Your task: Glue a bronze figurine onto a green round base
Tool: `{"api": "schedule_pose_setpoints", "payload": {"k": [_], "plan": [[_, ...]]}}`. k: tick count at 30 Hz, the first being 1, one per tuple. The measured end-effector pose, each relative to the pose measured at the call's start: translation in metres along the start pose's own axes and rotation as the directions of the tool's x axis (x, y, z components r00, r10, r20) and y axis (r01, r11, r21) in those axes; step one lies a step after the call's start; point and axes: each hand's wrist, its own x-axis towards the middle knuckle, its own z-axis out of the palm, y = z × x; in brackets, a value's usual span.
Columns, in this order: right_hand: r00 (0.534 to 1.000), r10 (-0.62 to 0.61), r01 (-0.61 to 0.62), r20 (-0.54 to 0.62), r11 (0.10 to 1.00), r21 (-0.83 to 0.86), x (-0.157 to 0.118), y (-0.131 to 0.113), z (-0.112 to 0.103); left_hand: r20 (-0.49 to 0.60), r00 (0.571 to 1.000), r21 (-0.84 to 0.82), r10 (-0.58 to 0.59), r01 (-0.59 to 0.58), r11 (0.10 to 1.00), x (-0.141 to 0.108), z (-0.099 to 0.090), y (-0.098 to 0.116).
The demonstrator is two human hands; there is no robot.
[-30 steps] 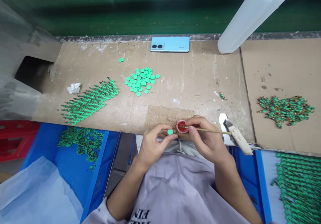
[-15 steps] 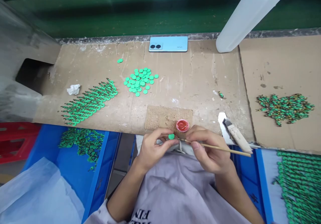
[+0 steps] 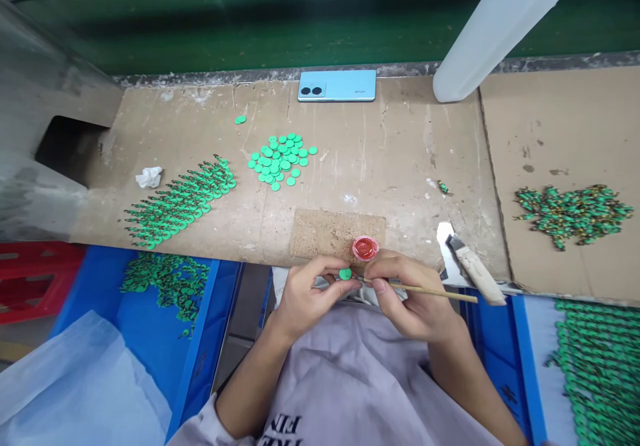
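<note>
We record one round, flat, green disc (image 3: 345,273), pinched in our left hand (image 3: 311,294), below the red paint cup (image 3: 365,248), at its seven o'clock. Our right hand (image 3: 413,293) pinches a slender wooden stick (image 3: 435,291) at the disc's three o'clock.

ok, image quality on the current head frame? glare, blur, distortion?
Head view: lighting mostly even; small glare spot on the cardboard; pale sheen on the metal panel; wide-angle stretch toward the edges, white container leaning; brush tip between left hand and right hand too small to resolve.
</note>
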Motion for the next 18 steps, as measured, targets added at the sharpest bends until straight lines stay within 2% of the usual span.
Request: {"api": "schedule_pose_setpoints", "payload": {"k": [6, 11, 14, 16, 18], "plan": [[1.000, -0.003, 0.003, 0.008, 1.000, -0.015, 0.000, 0.001, 0.001, 0.025, 0.998, 0.042, -0.053, 0.052, 0.998, -0.001, -0.002, 0.003], [1.000, 0.000, 0.000, 0.021, 1.000, -0.013, 0.000, -0.001, -0.002, 0.014, 1.000, 0.080, -0.025, 0.024, 0.997, -0.001, -0.002, 0.002], [0.993, 0.057, -0.052, 0.108, 0.998, -0.047, -0.002, -0.009, -0.006, 0.023, 0.996, 0.222, 0.085, -0.088, 0.971, -0.002, -0.003, 0.002], [0.979, 0.103, -0.085, 0.173, 0.990, -0.109, -0.003, -0.016, -0.009, 0.079, 0.978, 0.361, 0.195, -0.211, 0.908, -0.002, -0.005, 0.005], [0.973, 0.103, -0.065, 0.208, 0.981, -0.183, -0.004, -0.022, -0.012, 0.141, 0.953, 0.448, 0.269, -0.304, 0.841, -0.002, -0.006, 0.009]]}}
